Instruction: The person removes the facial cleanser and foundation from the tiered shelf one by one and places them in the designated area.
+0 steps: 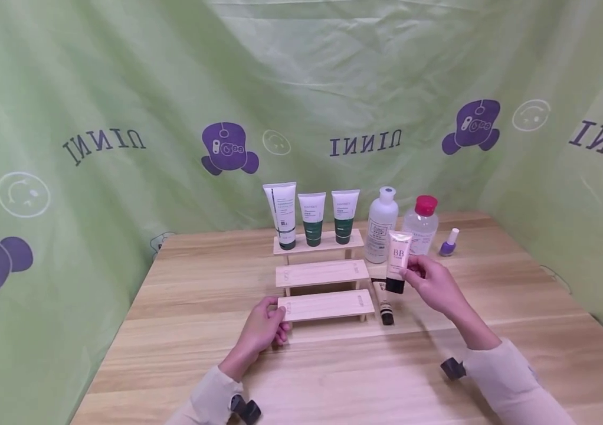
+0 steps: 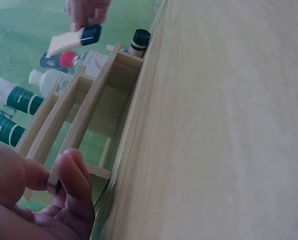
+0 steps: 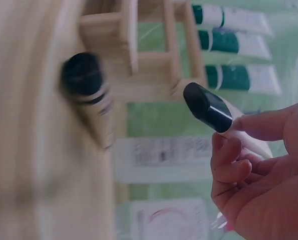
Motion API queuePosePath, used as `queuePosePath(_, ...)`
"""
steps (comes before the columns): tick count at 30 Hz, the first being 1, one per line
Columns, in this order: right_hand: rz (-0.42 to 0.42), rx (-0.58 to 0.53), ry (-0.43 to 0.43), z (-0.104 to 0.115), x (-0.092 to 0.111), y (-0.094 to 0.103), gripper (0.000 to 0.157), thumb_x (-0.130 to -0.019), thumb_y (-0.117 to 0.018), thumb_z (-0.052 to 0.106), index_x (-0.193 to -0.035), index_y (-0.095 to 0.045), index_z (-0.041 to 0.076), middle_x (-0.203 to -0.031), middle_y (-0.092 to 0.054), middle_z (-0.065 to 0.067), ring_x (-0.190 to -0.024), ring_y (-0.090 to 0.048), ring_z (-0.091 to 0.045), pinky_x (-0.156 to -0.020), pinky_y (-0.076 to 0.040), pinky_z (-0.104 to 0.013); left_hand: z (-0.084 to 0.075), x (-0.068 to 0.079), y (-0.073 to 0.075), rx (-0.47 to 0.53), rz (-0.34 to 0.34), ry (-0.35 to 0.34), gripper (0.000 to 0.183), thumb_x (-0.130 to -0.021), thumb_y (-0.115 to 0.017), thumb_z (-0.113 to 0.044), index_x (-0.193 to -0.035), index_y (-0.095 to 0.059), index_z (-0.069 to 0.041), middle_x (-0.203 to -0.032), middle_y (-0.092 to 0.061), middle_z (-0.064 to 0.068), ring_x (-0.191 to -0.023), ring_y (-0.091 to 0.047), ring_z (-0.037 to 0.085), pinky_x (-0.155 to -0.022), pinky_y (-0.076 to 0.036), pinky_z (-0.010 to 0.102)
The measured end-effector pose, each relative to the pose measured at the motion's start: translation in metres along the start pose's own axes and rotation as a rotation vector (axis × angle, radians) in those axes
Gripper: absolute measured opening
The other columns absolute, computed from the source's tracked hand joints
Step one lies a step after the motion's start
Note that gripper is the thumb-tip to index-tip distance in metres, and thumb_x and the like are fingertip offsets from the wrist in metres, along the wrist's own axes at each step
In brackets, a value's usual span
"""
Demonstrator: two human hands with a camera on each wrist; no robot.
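My right hand [image 1: 434, 286] pinches a pale pink BB cream tube [image 1: 399, 254] with a black cap, held cap-down above the table. In the right wrist view the thumb and fingers grip it just by its black cap [image 3: 209, 107]. At the left end of the three-step wooden display rack [image 1: 325, 306], my left hand [image 1: 263, 324] pinches the lowest board between thumb and fingers. Three white and green tubes [image 1: 313, 218] stand on the top step. A beige tube with a black cap [image 1: 385, 304] lies on the table right of the rack.
Behind the BB cream stand a white bottle [image 1: 381, 227] and a clear bottle with a red cap [image 1: 426, 206]. A small purple nail polish bottle [image 1: 448, 243] is farther right. The wooden table [image 1: 200, 283] meets a green printed curtain [image 1: 301, 77] at the back.
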State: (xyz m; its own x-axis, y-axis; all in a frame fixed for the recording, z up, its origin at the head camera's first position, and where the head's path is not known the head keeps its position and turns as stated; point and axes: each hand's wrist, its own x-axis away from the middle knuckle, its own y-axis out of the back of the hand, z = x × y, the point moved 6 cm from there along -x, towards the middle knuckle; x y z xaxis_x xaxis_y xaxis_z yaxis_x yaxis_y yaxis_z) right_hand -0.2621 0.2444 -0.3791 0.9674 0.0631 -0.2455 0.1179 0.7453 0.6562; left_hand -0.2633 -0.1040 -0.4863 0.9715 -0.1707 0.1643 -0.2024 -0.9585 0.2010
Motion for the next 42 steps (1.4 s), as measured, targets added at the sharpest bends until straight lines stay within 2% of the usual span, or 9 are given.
queuePosePath(4,0.078,-0.003,-0.116,-0.024,0.002,-0.004,0.029,-0.095,-0.061,0.013,-0.110,-0.061,-0.011,-0.096,-0.066,-0.017,-0.086,-0.058,-0.024,-0.071,-0.048,-0.032,-0.001,0.000,0.001,0.005,0.004,0.004,0.045,-0.101,-0.050,-0.015,-0.139,-0.039,0.005,-0.072,-0.064,0.011,-0.051,-0.058,0.015,-0.049,-0.054,0.030)
queuePosePath(8,0.144,0.026,-0.209,-0.042,0.003,-0.007,0.031,-0.092,-0.062,0.017,-0.106,-0.062,-0.011,-0.094,-0.065,-0.018,-0.084,-0.057,-0.025,-0.068,-0.046,-0.032,-0.002,0.001,0.001,0.005,0.006,0.006,0.044,-0.101,-0.049,-0.015,-0.139,-0.039,0.005,-0.072,-0.064,0.011,-0.051,-0.058,0.015,-0.049,-0.054,0.029)
queuePosePath(14,0.196,0.031,-0.307,-0.056,0.007,-0.015,0.028,-0.088,-0.065,0.017,-0.098,-0.065,-0.008,-0.078,-0.059,-0.009,-0.070,-0.050,-0.020,-0.058,-0.044,-0.031,-0.002,0.001,0.001,0.008,0.005,0.005,0.044,-0.101,-0.049,-0.015,-0.139,-0.039,0.005,-0.072,-0.064,0.011,-0.051,-0.058,0.015,-0.048,-0.053,0.029)
queuePosePath(27,0.232,0.038,-0.340,-0.068,0.010,-0.029,0.021,-0.088,-0.065,0.016,-0.091,-0.069,-0.005,-0.065,-0.053,-0.004,-0.059,-0.047,-0.017,-0.053,-0.042,-0.031,0.001,-0.001,0.000,0.014,0.009,0.010,0.042,-0.101,-0.049,-0.015,-0.138,-0.040,0.004,-0.072,-0.064,0.010,-0.051,-0.058,0.015,-0.049,-0.054,0.029)
queuePosePath(34,0.217,0.085,-0.292,-0.066,0.009,-0.029,0.026,-0.088,-0.067,0.018,-0.094,-0.070,-0.007,-0.073,-0.059,-0.006,-0.066,-0.049,-0.019,-0.056,-0.041,-0.032,0.000,-0.001,0.000,0.009,0.005,0.009,0.042,-0.101,-0.049,-0.015,-0.138,-0.040,0.003,-0.071,-0.064,0.010,-0.050,-0.058,0.015,-0.048,-0.053,0.029)
queuePosePath(42,0.229,0.119,-0.284,-0.065,0.009,-0.029,0.026,-0.088,-0.067,0.021,-0.092,-0.071,-0.005,-0.073,-0.059,-0.005,-0.066,-0.050,-0.020,-0.057,-0.041,-0.032,0.000,-0.001,0.000,0.007,0.008,0.005,0.043,-0.101,-0.050,-0.016,-0.138,-0.040,0.003,-0.071,-0.064,0.011,-0.051,-0.058,0.015,-0.049,-0.054,0.029)
